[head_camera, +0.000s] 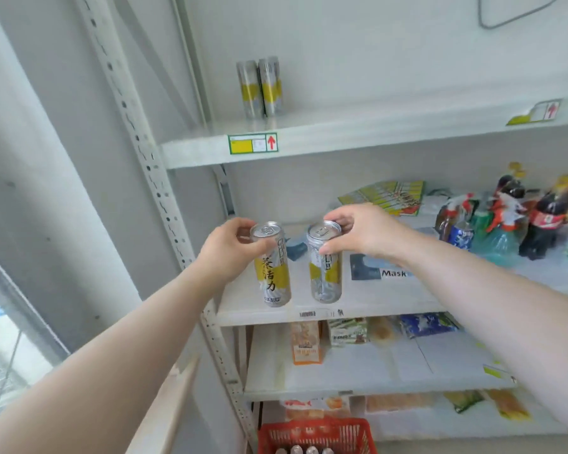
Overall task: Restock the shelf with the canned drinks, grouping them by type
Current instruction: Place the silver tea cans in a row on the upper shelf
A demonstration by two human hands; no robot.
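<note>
We grip two slim silver-and-yellow drink cans by their tops, one in each hand. Our left hand curls its fingers and thumb round the rim of the left can, whose yellow band with dark characters faces us. Our right hand pinches the top of the right can the same way. Both cans are upright, side by side with a small gap between them, in front of the left end of the middle shelf; we cannot tell whether their bases rest on the board. Two more cans of the same kind stand touching at the back left of the upper shelf, above a yellow price label with a red arrow. Farther right on the middle shelf are a mask packet and a cluster of soft-drink bottles. Snack packets lie on the lower shelves, and a red basket with pale tops showing inside sits at the bottom.
</note>
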